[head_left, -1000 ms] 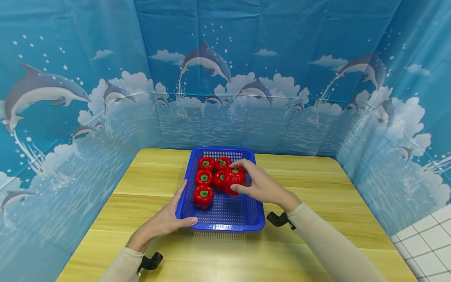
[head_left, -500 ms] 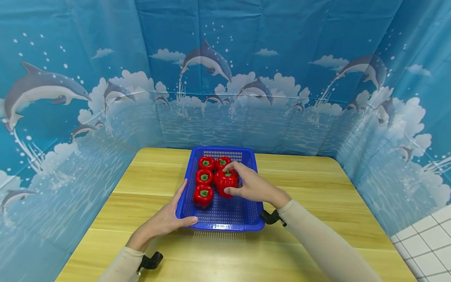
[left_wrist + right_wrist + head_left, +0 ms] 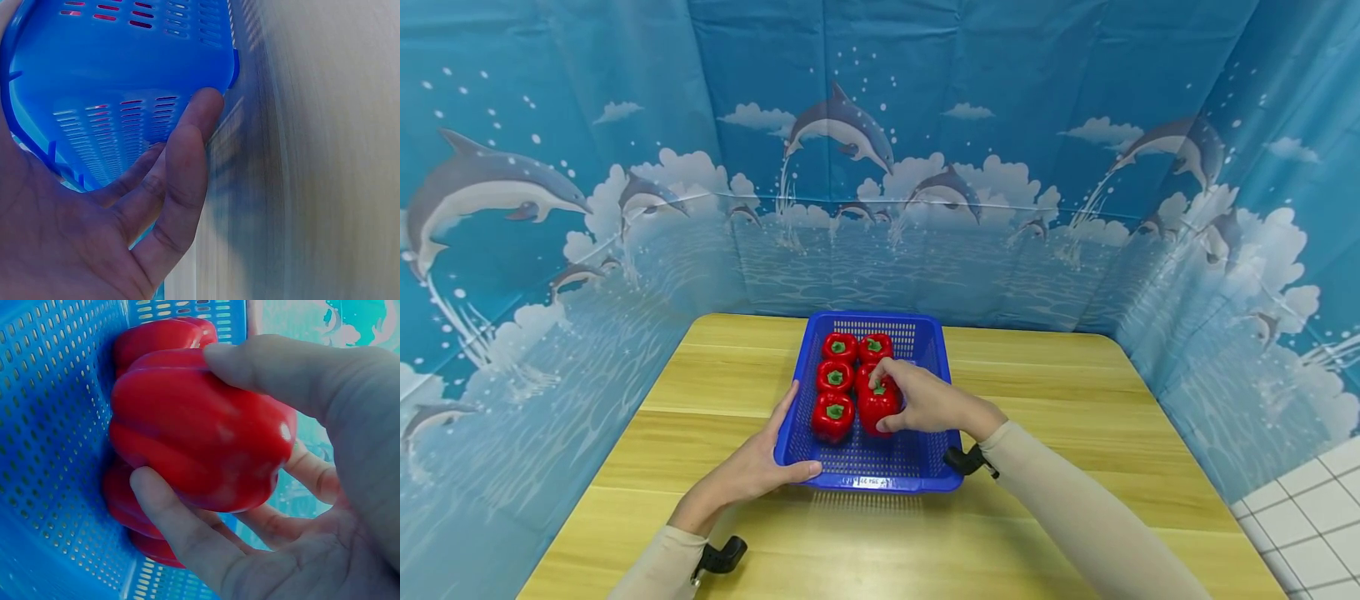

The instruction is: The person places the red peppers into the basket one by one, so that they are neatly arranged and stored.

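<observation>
A blue plastic basket with slotted walls stands on the table. My left hand holds it at the near left corner, thumb over the rim, fingers along the outside wall. Inside the basket, my right hand grips a red bell pepper between thumb and fingers, its green stem upward. To the left of it, a column of red bell peppers runs away from me. Two more, including one at the far end, stand beyond the held pepper, the nearer one partly hidden by it.
The basket's right side shows bare slotted floor. Light wooden table surrounds the basket. A blue dolphin-print curtain hangs behind the table and along its sides. Each sleeved wrist carries a black mount.
My right hand has carried its bell pepper left and toward me, to beside the nearest pepper of the left column. The left hand and basket have stayed in place.
</observation>
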